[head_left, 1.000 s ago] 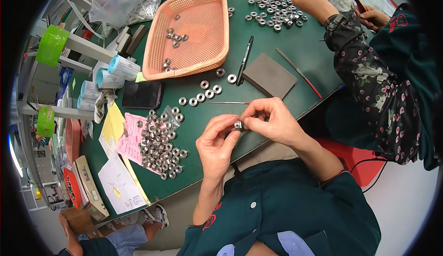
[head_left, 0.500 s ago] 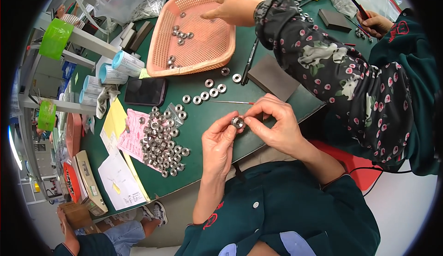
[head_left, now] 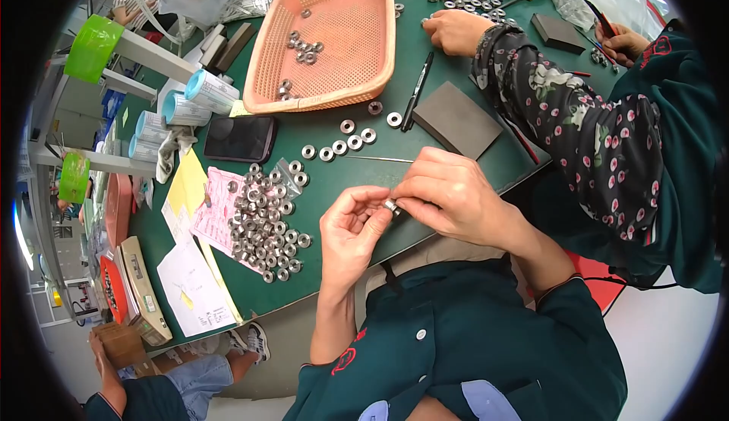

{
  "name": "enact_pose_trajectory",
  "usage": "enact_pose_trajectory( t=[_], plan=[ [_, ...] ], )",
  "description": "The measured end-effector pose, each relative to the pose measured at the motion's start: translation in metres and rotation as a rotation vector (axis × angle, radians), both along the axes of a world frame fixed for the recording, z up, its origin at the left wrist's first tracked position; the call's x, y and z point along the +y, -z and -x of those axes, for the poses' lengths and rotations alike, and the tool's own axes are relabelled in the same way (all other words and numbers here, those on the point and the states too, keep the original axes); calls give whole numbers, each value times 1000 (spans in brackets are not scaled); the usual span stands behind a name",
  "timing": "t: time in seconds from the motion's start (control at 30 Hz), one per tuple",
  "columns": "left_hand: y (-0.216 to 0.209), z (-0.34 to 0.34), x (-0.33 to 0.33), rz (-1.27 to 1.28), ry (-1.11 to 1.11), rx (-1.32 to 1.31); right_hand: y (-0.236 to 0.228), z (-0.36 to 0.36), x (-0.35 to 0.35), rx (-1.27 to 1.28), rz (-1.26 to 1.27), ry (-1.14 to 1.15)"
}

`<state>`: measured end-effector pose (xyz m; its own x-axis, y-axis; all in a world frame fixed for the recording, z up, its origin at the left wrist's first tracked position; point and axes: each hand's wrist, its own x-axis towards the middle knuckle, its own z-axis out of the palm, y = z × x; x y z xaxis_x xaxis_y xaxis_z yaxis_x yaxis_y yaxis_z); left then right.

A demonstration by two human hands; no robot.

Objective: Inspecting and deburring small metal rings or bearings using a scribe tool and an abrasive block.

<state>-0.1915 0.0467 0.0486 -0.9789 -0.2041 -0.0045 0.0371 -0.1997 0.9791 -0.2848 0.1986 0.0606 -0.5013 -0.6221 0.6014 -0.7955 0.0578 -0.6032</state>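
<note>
Between the fingertips of both hands, near the table's front edge, is a small shiny metal ring [head_left: 391, 204], partly covered by the fingers. My left hand [head_left: 353, 231] pinches it from the left with thumb and forefinger. My right hand [head_left: 448, 197] grips it from the right, fingers bent over it. Just beyond lies a thin metal rod [head_left: 378, 158], one end hidden behind my right hand. A short row of metal rings [head_left: 339, 147] sits past the rod. To the left, a heap of similar rings [head_left: 262, 227] covers part of a pink sheet [head_left: 211, 220].
A pink mesh basket [head_left: 254, 79] holds several rings. Right of it lie a black marker [head_left: 418, 91] and a dark grey block [head_left: 456, 121]; a phone [head_left: 240, 138] lies left. A co-worker's hand [head_left: 458, 32] in a flowered sleeve touches rings at the far right.
The co-worker's hand has moved from over the basket to the rings at the right. My right hand has turned further over the ring, which now appears tilted.
</note>
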Motion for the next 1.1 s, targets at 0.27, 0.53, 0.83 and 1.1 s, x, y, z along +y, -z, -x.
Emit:
enact_pose_trajectory(
  t=[0.27,0.53,0.83,1.1],
  plan=[
    [-4,-2,2,212,-134,130,2,-10,1,-153,-56,40],
    [1,4,7,533,-208,211,5,-16,-2,-336,12,73],
    [-19,12,-3,752,-166,256,-4,-18,10,-247,109,19],
    [-78,39,-28,999,-212,340,-1,-13,40,-168,229,129]
  ],
)
